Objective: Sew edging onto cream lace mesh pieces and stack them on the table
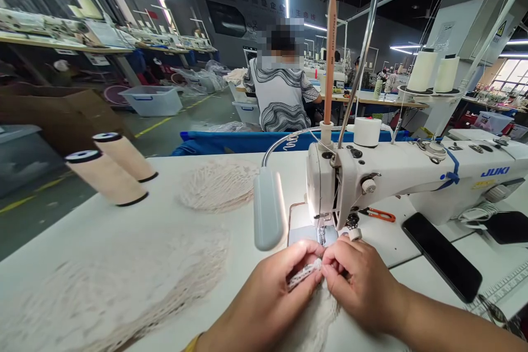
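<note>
Both my hands meet in front of the needle area of a white sewing machine [383, 170]. My left hand [276, 291] is closed on a piece of pale lace fabric [305, 274], its edge bunched between thumb and fingers. Fingertips of my right hand [363, 280] pinch the same lace beside the left thumb. Below the hands the fabric hangs down over the table edge side. Just beyond my fingertips is the presser foot [322, 234], lit by a grey lamp [268, 209] at its left. Whether the lace touches the foot I cannot tell.
More lace pieces [218, 184] lie left on the white table [165, 220], near two beige thread cones [107, 179]. Orange thread snips [378, 214], a black phone [443, 256] and a clear ruler [503, 283] lie right. A person [282, 88] sits ahead, back turned.
</note>
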`<state>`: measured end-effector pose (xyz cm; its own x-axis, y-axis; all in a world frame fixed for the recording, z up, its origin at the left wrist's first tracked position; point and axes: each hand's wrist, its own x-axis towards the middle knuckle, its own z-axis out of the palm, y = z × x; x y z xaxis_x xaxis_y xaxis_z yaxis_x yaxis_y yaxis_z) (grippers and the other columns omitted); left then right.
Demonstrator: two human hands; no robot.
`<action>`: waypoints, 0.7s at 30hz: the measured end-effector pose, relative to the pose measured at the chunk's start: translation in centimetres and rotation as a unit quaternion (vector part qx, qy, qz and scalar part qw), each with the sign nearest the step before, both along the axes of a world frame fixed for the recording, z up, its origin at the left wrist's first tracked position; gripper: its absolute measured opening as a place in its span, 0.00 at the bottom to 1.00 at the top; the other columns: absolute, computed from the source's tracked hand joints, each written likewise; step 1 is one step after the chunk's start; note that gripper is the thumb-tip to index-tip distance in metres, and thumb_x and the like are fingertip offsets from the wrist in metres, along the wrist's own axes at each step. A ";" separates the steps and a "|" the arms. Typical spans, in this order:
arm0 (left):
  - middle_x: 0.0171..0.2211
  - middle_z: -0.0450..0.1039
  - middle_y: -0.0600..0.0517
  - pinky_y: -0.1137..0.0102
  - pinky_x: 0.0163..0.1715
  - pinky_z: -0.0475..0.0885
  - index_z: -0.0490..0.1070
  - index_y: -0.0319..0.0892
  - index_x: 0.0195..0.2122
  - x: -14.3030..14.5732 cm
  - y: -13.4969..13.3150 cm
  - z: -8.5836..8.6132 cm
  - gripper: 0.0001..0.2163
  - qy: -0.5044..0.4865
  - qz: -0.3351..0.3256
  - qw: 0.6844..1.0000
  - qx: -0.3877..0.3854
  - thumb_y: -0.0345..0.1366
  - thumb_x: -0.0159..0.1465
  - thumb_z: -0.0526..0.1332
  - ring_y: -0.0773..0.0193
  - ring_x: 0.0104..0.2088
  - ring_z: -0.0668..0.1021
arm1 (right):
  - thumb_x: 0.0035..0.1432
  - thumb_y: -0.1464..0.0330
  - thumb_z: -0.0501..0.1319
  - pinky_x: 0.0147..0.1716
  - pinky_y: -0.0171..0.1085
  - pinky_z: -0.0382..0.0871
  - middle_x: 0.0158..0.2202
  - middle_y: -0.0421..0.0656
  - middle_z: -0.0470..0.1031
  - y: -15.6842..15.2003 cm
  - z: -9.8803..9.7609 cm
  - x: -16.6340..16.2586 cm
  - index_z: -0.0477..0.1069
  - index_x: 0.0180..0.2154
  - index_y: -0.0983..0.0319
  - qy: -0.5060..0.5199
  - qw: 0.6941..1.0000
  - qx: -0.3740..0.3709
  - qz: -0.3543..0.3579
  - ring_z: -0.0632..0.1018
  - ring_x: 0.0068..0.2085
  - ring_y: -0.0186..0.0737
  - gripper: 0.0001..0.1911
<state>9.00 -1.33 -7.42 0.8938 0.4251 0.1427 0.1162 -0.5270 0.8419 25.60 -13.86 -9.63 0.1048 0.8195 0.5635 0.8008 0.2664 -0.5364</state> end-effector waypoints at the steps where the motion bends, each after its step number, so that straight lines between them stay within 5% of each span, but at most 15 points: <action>1: 0.44 0.84 0.52 0.68 0.44 0.79 0.75 0.47 0.44 0.0 0.0 0.1 0.10 -0.003 -0.009 1.000 -0.009 0.44 0.73 0.58 0.59 0.42 0.85 | 0.69 0.72 0.57 0.34 0.37 0.65 0.30 0.39 0.75 0.0 -0.1 0.0 0.68 0.37 0.57 0.000 1.000 -0.005 0.000 0.75 0.31 0.39 0.06; 13: 0.34 0.79 0.52 0.65 0.37 0.74 0.74 0.46 0.33 0.3 0.1 0.6 0.16 0.029 0.012 0.999 0.031 0.48 0.73 0.57 0.57 0.36 0.80 | 0.66 0.72 0.57 0.30 0.35 0.61 0.26 0.35 0.68 0.0 0.5 0.0 0.64 0.34 0.57 0.051 0.998 -0.044 0.002 0.70 0.27 0.36 0.07; 18: 0.46 0.82 0.50 0.62 0.48 0.76 0.76 0.46 0.45 0.3 0.0 0.8 0.12 0.016 -0.016 1.000 -0.018 0.47 0.73 0.57 0.54 0.46 0.82 | 0.67 0.72 0.56 0.30 0.35 0.62 0.27 0.36 0.70 0.0 0.5 -0.1 0.65 0.34 0.58 0.040 0.999 -0.022 0.000 0.72 0.28 0.36 0.07; 21: 0.43 0.82 0.51 0.62 0.47 0.76 0.76 0.46 0.43 0.2 -0.1 0.8 0.13 0.030 -0.021 0.999 -0.032 0.48 0.73 0.57 0.54 0.45 0.82 | 0.68 0.72 0.56 0.31 0.35 0.63 0.28 0.36 0.72 -0.1 0.5 0.0 0.65 0.35 0.58 0.031 0.999 -0.009 0.000 0.73 0.28 0.37 0.07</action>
